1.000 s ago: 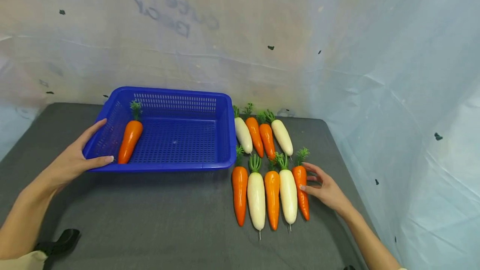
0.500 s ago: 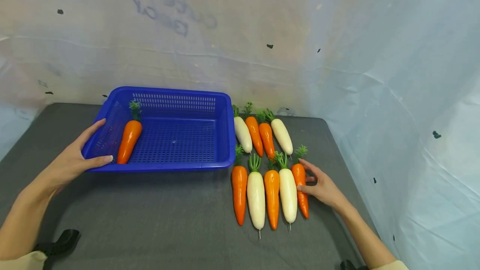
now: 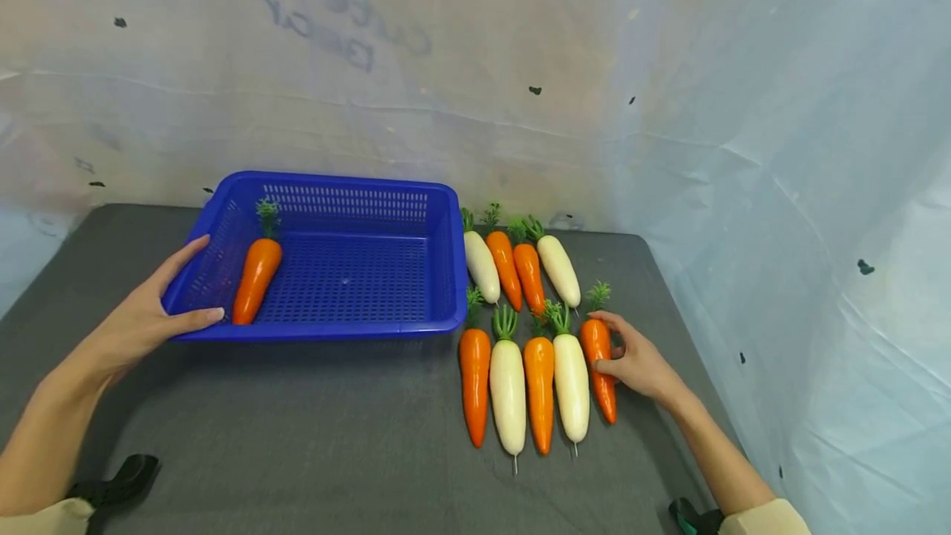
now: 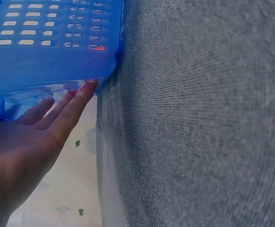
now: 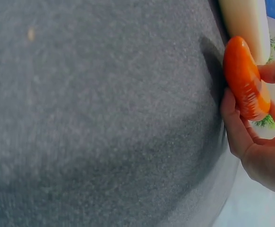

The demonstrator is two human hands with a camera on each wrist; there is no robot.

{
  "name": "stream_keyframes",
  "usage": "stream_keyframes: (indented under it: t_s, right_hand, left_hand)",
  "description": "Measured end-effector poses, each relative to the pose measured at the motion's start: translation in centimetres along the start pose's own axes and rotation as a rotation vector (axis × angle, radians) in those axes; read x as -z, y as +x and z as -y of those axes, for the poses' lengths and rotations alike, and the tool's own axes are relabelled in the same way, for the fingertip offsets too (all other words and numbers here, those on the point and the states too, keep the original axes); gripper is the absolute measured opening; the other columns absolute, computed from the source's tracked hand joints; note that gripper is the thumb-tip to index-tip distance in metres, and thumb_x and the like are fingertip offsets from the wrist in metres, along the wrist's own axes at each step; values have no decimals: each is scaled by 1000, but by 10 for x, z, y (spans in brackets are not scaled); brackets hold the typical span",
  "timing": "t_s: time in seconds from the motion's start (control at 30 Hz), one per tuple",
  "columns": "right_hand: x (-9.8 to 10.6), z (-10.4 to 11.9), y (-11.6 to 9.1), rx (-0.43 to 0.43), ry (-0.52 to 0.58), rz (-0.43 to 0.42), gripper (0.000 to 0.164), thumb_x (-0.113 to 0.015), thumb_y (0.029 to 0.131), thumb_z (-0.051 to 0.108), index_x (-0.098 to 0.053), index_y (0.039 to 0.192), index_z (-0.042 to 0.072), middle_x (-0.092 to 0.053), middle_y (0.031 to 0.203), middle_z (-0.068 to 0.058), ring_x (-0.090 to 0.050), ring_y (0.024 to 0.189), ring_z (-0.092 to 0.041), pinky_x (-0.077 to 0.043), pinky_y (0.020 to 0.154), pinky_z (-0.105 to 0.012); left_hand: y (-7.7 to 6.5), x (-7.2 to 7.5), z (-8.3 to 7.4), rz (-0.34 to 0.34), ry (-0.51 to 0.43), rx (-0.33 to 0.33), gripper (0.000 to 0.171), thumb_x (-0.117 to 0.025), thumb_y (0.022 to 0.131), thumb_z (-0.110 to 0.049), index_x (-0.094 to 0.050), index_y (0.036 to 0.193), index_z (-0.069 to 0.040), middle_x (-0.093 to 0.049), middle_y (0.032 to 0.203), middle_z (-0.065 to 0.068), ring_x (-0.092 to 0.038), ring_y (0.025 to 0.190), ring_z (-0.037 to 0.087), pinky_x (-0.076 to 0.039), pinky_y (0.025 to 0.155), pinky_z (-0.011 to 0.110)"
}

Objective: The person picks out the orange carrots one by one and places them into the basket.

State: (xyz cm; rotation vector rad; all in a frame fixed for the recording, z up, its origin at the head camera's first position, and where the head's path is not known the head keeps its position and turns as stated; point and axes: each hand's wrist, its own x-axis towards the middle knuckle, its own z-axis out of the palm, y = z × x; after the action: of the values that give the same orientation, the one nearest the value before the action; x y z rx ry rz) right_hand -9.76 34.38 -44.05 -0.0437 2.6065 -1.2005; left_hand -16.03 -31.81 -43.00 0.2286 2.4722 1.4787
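A blue plastic basket [image 3: 349,329] stands at left centre in the head view, with one orange carrot [image 3: 257,279] lying inside near its left wall. My left hand [image 3: 141,320] holds the basket's left end; in the left wrist view its fingers [image 4: 73,111] lie along the outer side. At the right end of the front row, my right hand [image 3: 642,366] grips an orange carrot [image 3: 598,366] between thumb and fingers. The right wrist view shows that carrot [image 5: 244,78] tilted beside a white radish [image 5: 246,23].
Left of the held carrot lie white radishes [image 3: 508,399] and orange carrots [image 3: 475,386] side by side. Behind them is a second row with more radishes [image 3: 559,272] and carrots [image 3: 529,279]. Pale plastic sheeting [image 3: 475,139] hangs behind the grey table [image 3: 334,436].
My right hand has closed its fingers on the end carrot and shifted it slightly away from me, its tip now higher in view. The left hand and basket have not moved.
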Motion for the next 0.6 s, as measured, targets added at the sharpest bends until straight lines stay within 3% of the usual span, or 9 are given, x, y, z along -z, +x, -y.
stream_keyframes:
  t_s: [0.27, 0.47, 0.6]
  right_hand:
    - [7, -3, -1, 26, 100, -5, 77, -69, 92, 7, -26, 156, 15, -35, 143, -30, -67, 77, -30, -55, 57, -42]
    - [16, 4, 2, 39, 141, -30, 79, -69, 93, 11, -23, 157, 17, -37, 144, -29, -66, 98, -36, -58, 69, -40]
    - [20, 12, 6, 44, 171, -37, 79, -70, 94, 14, -23, 158, 21, -37, 143, -29, -65, 102, -38, -59, 71, -43]
  left_hand:
    - [0, -2, 0, 2, -12, -29, 95, -62, 99, -15, 7, 157, -43, 14, 161, 28, -14, 132, 67, -18, 94, 84]
    - [-1, -2, 0, -13, -12, -30, 95, -63, 98, -15, 5, 157, -43, 14, 162, 26, -13, 132, 67, -16, 95, 84]
    - [-1, -2, 0, -20, -5, -23, 95, -63, 98, -16, 5, 157, -43, 15, 162, 25, -12, 133, 68, -16, 95, 84]
